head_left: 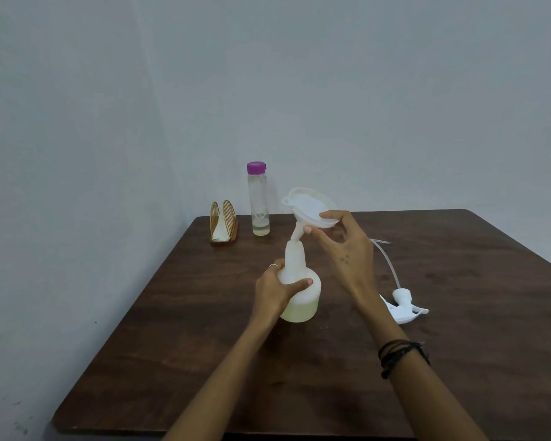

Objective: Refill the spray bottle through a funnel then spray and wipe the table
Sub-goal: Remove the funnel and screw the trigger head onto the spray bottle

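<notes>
A white translucent spray bottle (299,294) stands uncapped on the dark wooden table (427,361), with pale liquid in its lower part. My left hand (272,292) grips its body from the left. A white funnel (309,206) is tilted, its spout at the bottle's neck. My right hand (344,249) pinches the funnel's rim and stem between thumb and fingers. The white spray head (404,305) with its long dip tube lies on the table to the right.
A clear bottle with a purple cap (259,198) stands at the table's back edge, a little pale liquid at its bottom. A gold wire napkin holder (223,226) with white napkins sits left of it. A grey wall stands behind and to the left.
</notes>
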Motion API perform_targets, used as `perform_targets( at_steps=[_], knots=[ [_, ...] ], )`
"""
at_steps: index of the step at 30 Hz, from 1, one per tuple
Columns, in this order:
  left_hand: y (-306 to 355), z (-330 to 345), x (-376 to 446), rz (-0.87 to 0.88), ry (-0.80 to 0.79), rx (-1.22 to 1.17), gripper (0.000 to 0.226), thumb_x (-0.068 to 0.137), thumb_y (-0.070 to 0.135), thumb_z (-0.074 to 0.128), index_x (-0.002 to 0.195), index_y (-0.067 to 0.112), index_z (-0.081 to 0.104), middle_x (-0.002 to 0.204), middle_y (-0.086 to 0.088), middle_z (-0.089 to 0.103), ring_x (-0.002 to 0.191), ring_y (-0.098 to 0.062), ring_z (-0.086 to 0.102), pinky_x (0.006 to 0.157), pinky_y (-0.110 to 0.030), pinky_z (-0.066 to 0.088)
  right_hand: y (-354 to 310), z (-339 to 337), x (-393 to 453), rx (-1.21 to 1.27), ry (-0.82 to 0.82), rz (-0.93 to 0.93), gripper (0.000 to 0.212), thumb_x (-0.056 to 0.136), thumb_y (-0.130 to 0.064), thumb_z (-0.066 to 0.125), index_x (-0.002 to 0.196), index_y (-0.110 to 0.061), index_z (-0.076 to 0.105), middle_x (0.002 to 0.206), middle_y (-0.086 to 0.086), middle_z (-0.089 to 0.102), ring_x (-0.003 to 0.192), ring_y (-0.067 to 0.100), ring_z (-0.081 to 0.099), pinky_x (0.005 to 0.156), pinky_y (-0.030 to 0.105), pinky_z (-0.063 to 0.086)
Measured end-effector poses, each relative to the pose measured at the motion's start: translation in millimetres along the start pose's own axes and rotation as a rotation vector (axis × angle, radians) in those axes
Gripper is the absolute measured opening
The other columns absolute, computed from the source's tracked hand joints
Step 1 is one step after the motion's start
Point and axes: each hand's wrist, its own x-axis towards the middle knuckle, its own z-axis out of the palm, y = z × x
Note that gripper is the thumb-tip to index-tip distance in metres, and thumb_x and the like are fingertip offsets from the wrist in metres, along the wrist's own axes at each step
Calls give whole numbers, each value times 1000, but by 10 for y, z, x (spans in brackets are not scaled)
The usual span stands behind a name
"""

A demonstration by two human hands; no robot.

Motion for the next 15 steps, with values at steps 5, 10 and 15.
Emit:
perform_targets(
  at_steps=[5,10,15],
  knots=[
    [-46,-28,-30,39,-31,-82,81,71,38,77,140,24,36,147,0,36,130,-20,39,102,-38,42,-49,-69,-5,93,-1,7,31,76,-25,77,102,-25,60,96,-14,66,88,0,64,73,14,50],
    [-54,-154,-178,122,245,-248,66,73,32,76,131,26,46,142,4,34,129,-13,36,100,-29,37,71,-118,-33,239,-67,100,48,76,-17,77,118,-26,58,115,2,66,104,18,66,90,39,54],
    [-4,-189,-207,159,244,-318,52,79,29,71,126,27,49,139,4,41,128,-13,39,93,-21,32,52,-104,-102,486,-75,244,57,78,-15,72,131,-12,51,109,5,66,87,17,70,79,31,59]
  ],
)
